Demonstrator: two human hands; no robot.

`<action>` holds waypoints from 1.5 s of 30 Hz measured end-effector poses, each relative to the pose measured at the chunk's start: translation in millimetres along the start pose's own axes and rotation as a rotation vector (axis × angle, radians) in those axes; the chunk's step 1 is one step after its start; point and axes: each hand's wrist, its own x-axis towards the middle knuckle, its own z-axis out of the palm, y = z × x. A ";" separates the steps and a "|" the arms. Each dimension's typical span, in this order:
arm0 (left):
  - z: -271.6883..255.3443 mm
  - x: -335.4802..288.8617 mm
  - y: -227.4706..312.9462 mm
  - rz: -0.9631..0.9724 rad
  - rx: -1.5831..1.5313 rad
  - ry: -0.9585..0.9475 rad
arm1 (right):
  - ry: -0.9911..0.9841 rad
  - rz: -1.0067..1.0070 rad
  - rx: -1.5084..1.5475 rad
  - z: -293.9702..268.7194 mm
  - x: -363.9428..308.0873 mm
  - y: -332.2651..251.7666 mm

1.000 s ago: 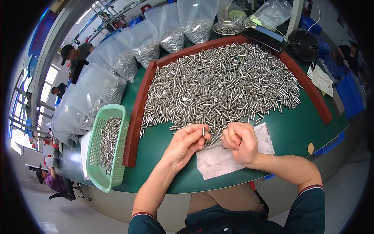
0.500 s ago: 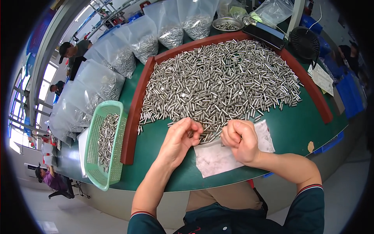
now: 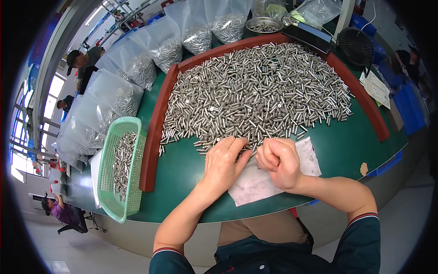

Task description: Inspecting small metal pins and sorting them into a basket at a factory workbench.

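A wide heap of short shiny metal pins [image 3: 255, 91] covers the green table in front of me. At its near edge my left hand [image 3: 224, 160] is palm down, with bent fingers and the thumb closing over pins. Whether it grips any is hidden. Beside it, my right hand [image 3: 280, 163] is curled into a fist, knuckles up; what it holds, if anything, cannot be seen. Under and behind the right hand lies a smudged white cloth [image 3: 255, 189] on the table.
Dark red wooden rails [image 3: 157, 132] border the heap. A green plastic basket [image 3: 119, 212] with pins stands at the left. Clear bags of pins [image 3: 196, 32] line the far left side. At the back are a metal bowl [image 3: 264, 22], a dark flat device [image 3: 308, 39] and a black fan [image 3: 355, 49].
My left hand has turned from palm-in to palm-down and moved slightly right, onto the near pins. The right fist has hardly moved.
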 end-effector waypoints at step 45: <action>-13.8 -15.3 12.5 -0.061 -0.193 -0.330 | -0.030 0.068 0.190 -8.4 1.9 -6.1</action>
